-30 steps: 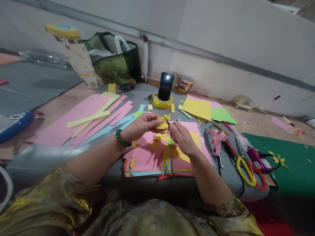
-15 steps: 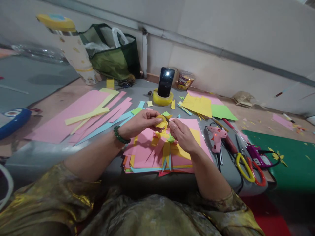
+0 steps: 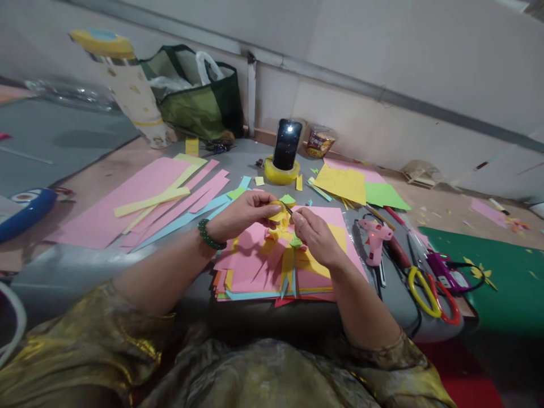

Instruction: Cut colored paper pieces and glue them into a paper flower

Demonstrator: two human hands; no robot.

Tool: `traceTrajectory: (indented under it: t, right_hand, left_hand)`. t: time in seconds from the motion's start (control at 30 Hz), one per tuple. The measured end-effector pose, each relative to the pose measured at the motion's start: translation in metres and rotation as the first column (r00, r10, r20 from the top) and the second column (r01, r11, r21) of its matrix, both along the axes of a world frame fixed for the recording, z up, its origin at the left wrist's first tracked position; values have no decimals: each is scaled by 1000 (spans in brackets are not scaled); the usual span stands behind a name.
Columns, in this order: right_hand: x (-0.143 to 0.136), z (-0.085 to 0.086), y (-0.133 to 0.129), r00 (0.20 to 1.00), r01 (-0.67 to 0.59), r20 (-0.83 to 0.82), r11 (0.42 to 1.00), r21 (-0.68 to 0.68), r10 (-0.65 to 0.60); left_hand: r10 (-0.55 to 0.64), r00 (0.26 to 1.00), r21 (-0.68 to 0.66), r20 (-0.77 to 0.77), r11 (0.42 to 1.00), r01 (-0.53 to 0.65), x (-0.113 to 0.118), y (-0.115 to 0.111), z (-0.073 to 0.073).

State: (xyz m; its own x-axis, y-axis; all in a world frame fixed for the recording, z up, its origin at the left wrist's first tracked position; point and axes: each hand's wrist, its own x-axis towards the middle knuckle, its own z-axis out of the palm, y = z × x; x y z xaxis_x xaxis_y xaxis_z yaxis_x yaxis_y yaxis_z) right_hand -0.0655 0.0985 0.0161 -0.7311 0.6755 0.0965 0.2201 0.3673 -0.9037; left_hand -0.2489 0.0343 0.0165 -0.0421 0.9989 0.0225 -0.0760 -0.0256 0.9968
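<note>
My left hand (image 3: 250, 212), with a green bead bracelet at the wrist, pinches a small yellow paper piece (image 3: 277, 214). My right hand (image 3: 312, 229) is closed round a thin dark tool (image 3: 288, 209), whose tip meets the yellow piece. Both hands are above a stack of coloured paper (image 3: 246, 266) with pink on top. On the stack, below my fingers, lies a cut-paper shape with yellow strips (image 3: 288, 265) and small green parts. The far end of the tool is hidden in my right hand.
A phone (image 3: 287, 144) stands in a yellow tape roll (image 3: 281, 173) behind the stack. Pink sheets and strips (image 3: 147, 175) lie left. A pink glue gun (image 3: 375, 238), scissors with yellow and red handles (image 3: 425, 292) and a purple device (image 3: 447, 272) are right. A green bag (image 3: 199, 107) stands behind.
The view has shifted very slightly. The dark tool shows a little more between my hands, and its angle at the yellow piece differs slightly. Both hands keep their hold.
</note>
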Motion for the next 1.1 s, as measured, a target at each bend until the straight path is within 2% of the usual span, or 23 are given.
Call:
traceTrajectory:
  t: [0.13,0.37,0.73,0.93,1.1]
  right_hand:
    - [0,1,0,1000,0,15,1000,21,0]
    - [1,3,-1,998,-2,60,998,69,-2]
    - [1,5,-1,997,-19,74,997,70,14]
    - [2,8,-1,993,-38,113,996,81,29]
    - [2,8,-1,988,-66,142,995,82,54]
  left_hand:
    - [-17,1000,-2,-22,1000,17,-1,-1,2]
    - [-115,991,-19,-66,993,114,-1,-2,4]
    - [-106,993,-46,-59,994,104,-1,-5,10]
    - [-90,990,-72,-109,994,82,-3,-5,11]
    - [-123,984,-99,-130,989,111,-3,-7,15]
